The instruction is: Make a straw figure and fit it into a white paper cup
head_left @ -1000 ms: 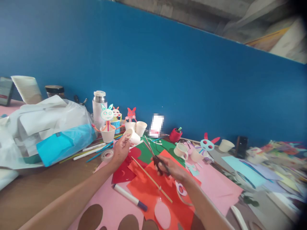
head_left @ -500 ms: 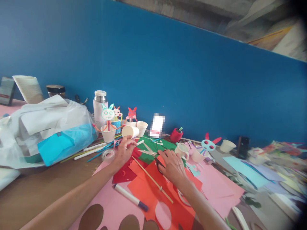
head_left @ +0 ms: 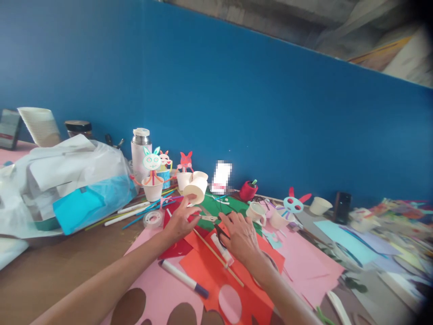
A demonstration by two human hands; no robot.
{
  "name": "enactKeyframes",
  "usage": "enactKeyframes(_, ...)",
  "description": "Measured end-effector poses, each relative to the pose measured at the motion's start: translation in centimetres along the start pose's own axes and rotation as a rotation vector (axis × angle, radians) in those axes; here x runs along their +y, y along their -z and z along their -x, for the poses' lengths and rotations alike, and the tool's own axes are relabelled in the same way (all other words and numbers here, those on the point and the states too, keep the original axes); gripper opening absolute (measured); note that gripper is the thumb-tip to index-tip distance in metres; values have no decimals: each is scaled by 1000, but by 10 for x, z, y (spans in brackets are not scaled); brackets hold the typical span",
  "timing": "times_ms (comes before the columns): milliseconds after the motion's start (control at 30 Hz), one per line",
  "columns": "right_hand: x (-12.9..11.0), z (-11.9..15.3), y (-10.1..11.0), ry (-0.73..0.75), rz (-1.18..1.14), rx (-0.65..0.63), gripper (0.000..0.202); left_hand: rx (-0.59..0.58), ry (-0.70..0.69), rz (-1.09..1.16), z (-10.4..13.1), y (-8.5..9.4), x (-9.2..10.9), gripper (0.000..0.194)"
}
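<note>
My left hand [head_left: 184, 220] has loosely curled fingers with a gap between thumb and fingers. One fingertip overlaps the base of a tipped white paper cup [head_left: 198, 188]. I see no thing clearly gripped in it. The open scissors [head_left: 212, 218] lie between my hands, their blades pointing toward my left fingers. Bent over their black handles is my right hand [head_left: 241, 234], which hides part of the grip. Below the hands, a thin wooden stick [head_left: 216, 255] and a clear-and-white tube [head_left: 223, 250] rest on orange paper [head_left: 199, 266].
A capped marker [head_left: 184, 278] lies on pink paper at the front. A tape roll [head_left: 153, 219] sits left of my left hand. Behind stand cups with paper rabbit figures [head_left: 152, 169] and a thermos [head_left: 141, 155]. A mug [head_left: 257, 213] is right of my right hand.
My left hand has moved right and slightly down. The paper cup has shifted right and turned, its base toward me. The scissors moved slightly left; the tube now shows on the orange paper.
</note>
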State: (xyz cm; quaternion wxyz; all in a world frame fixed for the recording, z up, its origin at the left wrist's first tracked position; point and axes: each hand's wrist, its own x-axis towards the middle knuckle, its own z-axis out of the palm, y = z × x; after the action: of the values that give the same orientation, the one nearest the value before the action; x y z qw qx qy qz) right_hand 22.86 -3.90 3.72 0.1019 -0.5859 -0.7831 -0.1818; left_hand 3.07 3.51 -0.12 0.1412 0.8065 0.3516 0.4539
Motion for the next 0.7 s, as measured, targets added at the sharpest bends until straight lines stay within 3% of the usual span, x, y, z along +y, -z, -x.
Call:
enactKeyframes(367, 3, 0, -2, -2, -6, -20, 41, 0, 60, -21, 1, 1, -2, 20)
enactKeyframes(700, 40, -6, -9, -189, -69, -21, 43, 71, 72, 13, -1, 2, -5, 16)
